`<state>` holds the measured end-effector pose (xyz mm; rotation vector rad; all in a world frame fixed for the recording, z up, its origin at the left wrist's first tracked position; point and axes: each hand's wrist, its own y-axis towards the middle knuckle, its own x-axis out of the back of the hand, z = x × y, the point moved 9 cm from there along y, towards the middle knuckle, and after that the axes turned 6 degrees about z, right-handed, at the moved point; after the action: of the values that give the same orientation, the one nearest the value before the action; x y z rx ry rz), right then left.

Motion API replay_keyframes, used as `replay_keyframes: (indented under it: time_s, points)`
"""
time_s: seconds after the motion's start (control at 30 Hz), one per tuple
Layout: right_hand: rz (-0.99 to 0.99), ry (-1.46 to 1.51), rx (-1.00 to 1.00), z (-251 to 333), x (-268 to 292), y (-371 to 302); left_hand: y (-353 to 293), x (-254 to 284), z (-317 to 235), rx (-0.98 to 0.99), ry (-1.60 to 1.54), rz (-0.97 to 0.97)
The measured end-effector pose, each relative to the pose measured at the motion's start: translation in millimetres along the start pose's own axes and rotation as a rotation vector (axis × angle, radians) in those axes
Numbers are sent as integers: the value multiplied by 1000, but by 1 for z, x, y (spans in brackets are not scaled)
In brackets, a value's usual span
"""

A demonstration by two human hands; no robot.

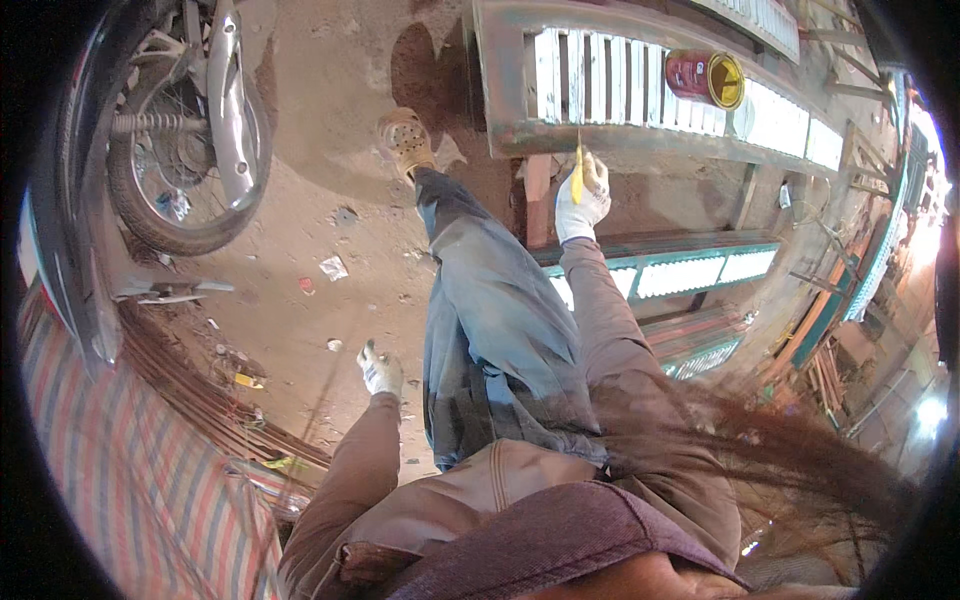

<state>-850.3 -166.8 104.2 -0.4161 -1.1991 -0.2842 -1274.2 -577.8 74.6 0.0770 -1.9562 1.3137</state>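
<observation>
My right hand [583,205], in a white work glove, is closed around the yellow handle of a thin paintbrush [577,178]. The brush points away from me, its tip at the near edge of a louvred shutter panel [508,140] with white slats and a worn dark frame. On the slats to the right of the brush stands a dark red paint tin [692,78], its open mouth yellowish inside. My left hand [381,372], also gloved, hangs over the ground beside my leg. Its fingers are loosely apart, holding nothing.
A motorbike wheel [185,165] stands at the left, near a striped sheet [130,470] and long thin rods [230,420]. Another slatted panel [680,275] lies closer to me on the right. Timber pieces [825,385] are farther right. Litter dots the dirt floor [300,330].
</observation>
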Motion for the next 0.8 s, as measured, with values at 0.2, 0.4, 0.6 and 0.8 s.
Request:
replay_keyframes:
  time_s: [0.2,0.4,0.6,0.8]
  points:
    - [484,294,395,95,-60,-63,79,97,-35,57,170,12]
    - [158,1615,-846,72,-88,-65,229,171,-250,-402,183,-46]
    - [-6,1692,-1020,78,-70,-70,280,235,-405,-483,23,-70]
    - [-188,484,-428,96,-25,-63,284,244,-480,-712,240,18]
